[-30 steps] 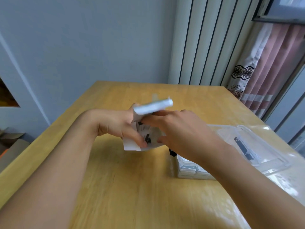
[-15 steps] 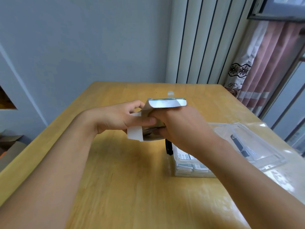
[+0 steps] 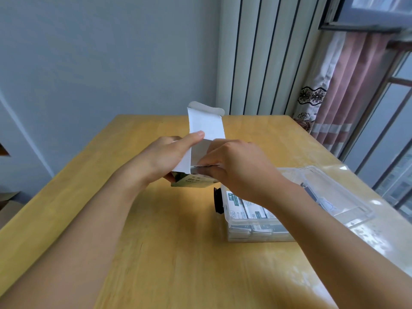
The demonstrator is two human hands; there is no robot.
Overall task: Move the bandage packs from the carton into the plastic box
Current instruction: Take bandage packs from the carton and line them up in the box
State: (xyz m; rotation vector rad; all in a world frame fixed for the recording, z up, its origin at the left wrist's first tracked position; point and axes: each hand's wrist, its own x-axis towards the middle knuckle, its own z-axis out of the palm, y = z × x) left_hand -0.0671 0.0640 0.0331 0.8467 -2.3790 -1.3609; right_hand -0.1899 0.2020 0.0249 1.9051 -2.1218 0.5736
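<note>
Both hands grip the carton [image 3: 194,181]: left hand [image 3: 166,158] holds it, right hand [image 3: 234,166] seemingly pinches packs [image 3: 200,167] inside.

One carton [image 3: 196,157], one plastic box [image 3: 256,221], two hands

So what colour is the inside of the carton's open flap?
White, plain and unprinted, on the carton flap; head view.

The right hand [image 3: 236,166] hides the carton's [image 3: 191,181] mouth and contents.
</note>
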